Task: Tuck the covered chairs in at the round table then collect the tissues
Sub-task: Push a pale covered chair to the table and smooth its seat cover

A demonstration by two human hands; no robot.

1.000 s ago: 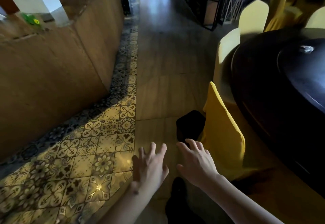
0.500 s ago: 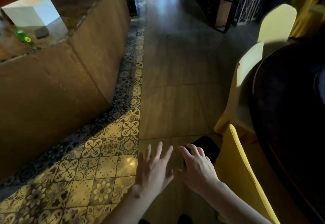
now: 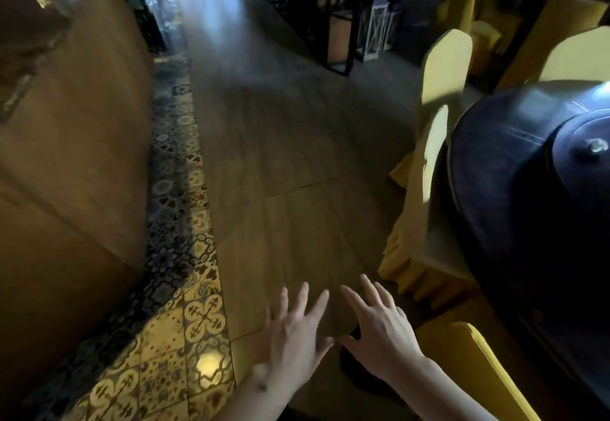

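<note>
A dark round table (image 3: 515,209) fills the right side, with a raised round centre disc (image 3: 591,186) and a small pale crumpled thing (image 3: 594,147) on it, perhaps a tissue. Yellow-covered chairs ring the table: one (image 3: 425,209) sits tucked against its left edge, another (image 3: 445,70) stands behind it, and the nearest one (image 3: 475,364) shows only its back at the bottom right. My left hand (image 3: 297,334) and my right hand (image 3: 379,334) hover side by side over the wooden floor, fingers spread, holding nothing, just left of the nearest chair.
A tall wooden counter (image 3: 66,163) runs along the left, edged by a strip of patterned floor tiles (image 3: 185,255). A wooden-floor aisle (image 3: 280,163) leads ahead. A black metal rack (image 3: 330,14) stands at the back, with more yellow chairs (image 3: 561,24) at the far right.
The view has moved forward along the table; the nearest chair has slid to the bottom right and the tucked chair has come closer. Both hands stay open and empty.
</note>
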